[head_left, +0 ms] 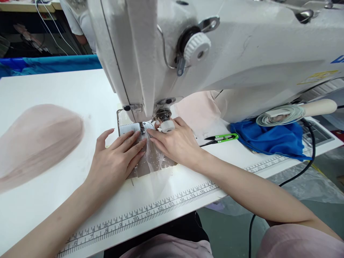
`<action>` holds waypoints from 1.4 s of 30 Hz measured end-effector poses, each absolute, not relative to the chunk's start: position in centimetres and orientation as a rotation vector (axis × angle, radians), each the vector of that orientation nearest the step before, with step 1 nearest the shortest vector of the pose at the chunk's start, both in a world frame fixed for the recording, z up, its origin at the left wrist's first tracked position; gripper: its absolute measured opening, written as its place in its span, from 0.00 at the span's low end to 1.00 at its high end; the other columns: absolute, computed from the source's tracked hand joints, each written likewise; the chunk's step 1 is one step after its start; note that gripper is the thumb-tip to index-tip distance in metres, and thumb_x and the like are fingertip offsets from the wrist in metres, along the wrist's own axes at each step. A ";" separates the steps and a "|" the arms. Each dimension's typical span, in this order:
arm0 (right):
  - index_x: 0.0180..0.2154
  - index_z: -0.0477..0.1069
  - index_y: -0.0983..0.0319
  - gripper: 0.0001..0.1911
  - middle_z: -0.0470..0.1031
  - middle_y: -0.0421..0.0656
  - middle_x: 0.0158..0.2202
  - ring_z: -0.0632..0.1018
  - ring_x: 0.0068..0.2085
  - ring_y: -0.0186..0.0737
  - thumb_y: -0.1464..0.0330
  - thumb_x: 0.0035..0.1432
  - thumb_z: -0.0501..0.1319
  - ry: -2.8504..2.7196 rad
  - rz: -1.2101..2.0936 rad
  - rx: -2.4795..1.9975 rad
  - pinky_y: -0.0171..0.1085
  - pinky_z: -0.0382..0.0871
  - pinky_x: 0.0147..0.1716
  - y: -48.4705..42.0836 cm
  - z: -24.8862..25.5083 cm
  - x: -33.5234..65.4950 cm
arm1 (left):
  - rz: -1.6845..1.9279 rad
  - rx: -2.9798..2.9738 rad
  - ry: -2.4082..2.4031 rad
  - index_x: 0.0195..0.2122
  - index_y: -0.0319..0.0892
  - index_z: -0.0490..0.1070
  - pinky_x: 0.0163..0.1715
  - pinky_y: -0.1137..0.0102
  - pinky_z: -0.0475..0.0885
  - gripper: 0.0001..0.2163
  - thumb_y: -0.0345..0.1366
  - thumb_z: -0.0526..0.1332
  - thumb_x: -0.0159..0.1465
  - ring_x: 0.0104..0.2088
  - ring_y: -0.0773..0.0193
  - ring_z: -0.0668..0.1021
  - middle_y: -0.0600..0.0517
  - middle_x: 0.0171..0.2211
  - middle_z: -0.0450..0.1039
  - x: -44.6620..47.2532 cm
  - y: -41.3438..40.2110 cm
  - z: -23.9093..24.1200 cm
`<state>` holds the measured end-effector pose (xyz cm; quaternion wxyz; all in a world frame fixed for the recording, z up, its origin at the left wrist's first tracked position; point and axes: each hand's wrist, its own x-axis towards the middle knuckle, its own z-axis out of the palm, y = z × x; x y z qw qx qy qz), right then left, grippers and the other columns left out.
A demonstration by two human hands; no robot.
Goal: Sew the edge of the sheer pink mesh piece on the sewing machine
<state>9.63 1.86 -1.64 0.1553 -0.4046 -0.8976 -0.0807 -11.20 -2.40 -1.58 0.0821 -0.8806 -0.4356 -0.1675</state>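
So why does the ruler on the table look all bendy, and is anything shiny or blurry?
Head view: the wide lens bows the ruler strip along the table edge; even light, soft shadows under the left hand and right hand; the sheer fabric glints a little; nothing much is blurred.

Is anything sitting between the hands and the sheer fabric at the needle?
Nothing visible. The left hand and right hand both lie flat on the sheer fabric, fingers meeting just in front of the presser foot. The green snips lie off to the right.
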 end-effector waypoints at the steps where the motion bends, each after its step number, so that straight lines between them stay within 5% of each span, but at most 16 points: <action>1: 0.48 0.77 0.61 0.16 0.77 0.47 0.47 0.73 0.46 0.46 0.67 0.69 0.52 -2.573 -0.227 -1.159 0.44 0.57 0.44 1.9 -1.6 9.6 | -0.501 -2.631 -1.304 0.57 0.46 0.69 0.60 0.47 0.56 0.15 0.37 0.50 0.73 0.56 0.52 0.76 0.45 0.56 0.73 -11.2 -2.4 -1.6; 14: 0.44 0.78 0.62 0.13 0.78 0.48 0.40 0.74 0.42 0.46 0.69 0.67 0.55 -2.600 -0.069 -1.156 0.42 0.59 0.38 1.6 0.6 10.8 | -0.530 -2.638 -1.330 0.58 0.44 0.67 0.61 0.48 0.57 0.16 0.38 0.50 0.72 0.57 0.51 0.74 0.45 0.56 0.74 -11.3 -2.4 -1.2; 18: 0.40 0.76 0.58 0.06 0.76 0.38 0.40 0.72 0.31 0.33 0.68 0.58 0.64 -2.758 0.533 -1.045 0.34 0.55 0.26 0.9 3.3 12.1 | -0.539 -2.825 -1.403 0.47 0.45 0.72 0.43 0.60 0.71 0.11 0.42 0.56 0.69 0.46 0.56 0.77 0.49 0.47 0.77 -11.4 -4.4 1.1; 21: 0.35 0.74 0.59 0.05 0.73 0.36 0.38 0.70 0.30 0.30 0.74 0.56 0.63 -2.889 0.743 -0.915 0.33 0.53 0.23 0.4 4.0 12.3 | -0.287 -3.027 -1.398 0.45 0.46 0.71 0.36 0.62 0.72 0.15 0.47 0.61 0.62 0.43 0.53 0.75 0.48 0.45 0.74 -11.2 -6.6 2.1; 27: 0.29 0.68 0.61 0.10 0.72 0.35 0.29 0.69 0.29 0.30 0.80 0.58 0.56 -2.802 0.800 -0.914 0.33 0.54 0.26 0.4 3.5 12.3 | -0.284 -2.754 -1.280 0.36 0.41 0.69 0.33 0.61 0.70 0.09 0.25 0.50 0.63 0.36 0.54 0.73 0.46 0.35 0.73 -9.9 -7.4 -0.1; 34: 0.35 0.71 0.61 0.08 0.76 0.38 0.35 0.73 0.32 0.34 0.78 0.54 0.62 -2.791 0.772 -0.937 0.33 0.56 0.27 0.0 3.9 12.0 | -0.560 -2.858 -1.584 0.25 0.44 0.60 0.23 0.70 0.65 0.13 0.22 0.45 0.61 0.26 0.63 0.71 0.54 0.23 0.67 -9.7 -5.2 0.2; 38: 0.28 0.73 0.62 0.11 0.74 0.38 0.29 0.71 0.28 0.31 0.77 0.61 0.58 -2.741 0.523 -1.010 0.34 0.49 0.24 -0.2 3.7 11.6 | -0.673 -2.920 -1.839 0.31 0.45 0.67 0.25 0.69 0.67 0.13 0.31 0.44 0.66 0.26 0.63 0.72 0.54 0.27 0.71 -9.8 -4.7 1.8; 42: 0.38 0.79 0.58 0.10 0.76 0.39 0.34 0.72 0.30 0.30 0.70 0.66 0.58 -2.456 0.342 -0.965 0.33 0.49 0.23 0.2 3.0 11.8 | -0.516 -2.956 -1.932 0.46 0.44 0.71 0.30 0.67 0.70 0.16 0.45 0.49 0.67 0.32 0.61 0.76 0.50 0.39 0.75 -10.0 -3.1 3.3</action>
